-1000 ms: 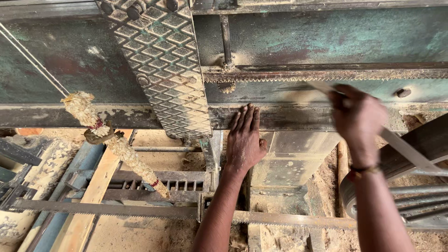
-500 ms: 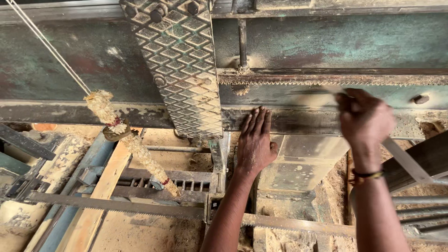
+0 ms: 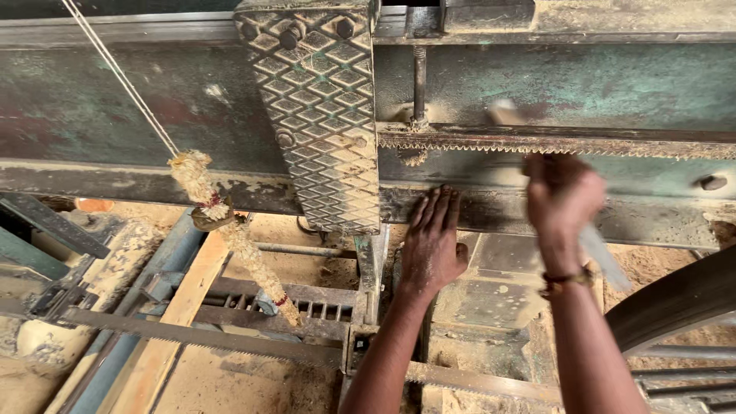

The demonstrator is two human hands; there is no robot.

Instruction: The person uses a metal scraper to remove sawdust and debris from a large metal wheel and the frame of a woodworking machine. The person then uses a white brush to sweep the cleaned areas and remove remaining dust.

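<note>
My left hand lies flat, fingers together, against the lower edge of a rusty green steel beam, just right of a diamond-patterned metal plate. My right hand is blurred and closed around a long flat metal tool, likely a file, whose far end reaches up to the toothed saw blade running along the beam. The tool's handle end sticks out below my wrist.
A frayed rope hangs from a thin cord at the left. Below are a second toothed blade, a wooden plank, metal rails and sawdust. A large dark curved wheel rim sits at the right.
The view has shifted, so the beam and plate sit further right and lower in the picture. My right hand has moved with the tool along the toothed blade. My left hand stays pressed on the beam.
</note>
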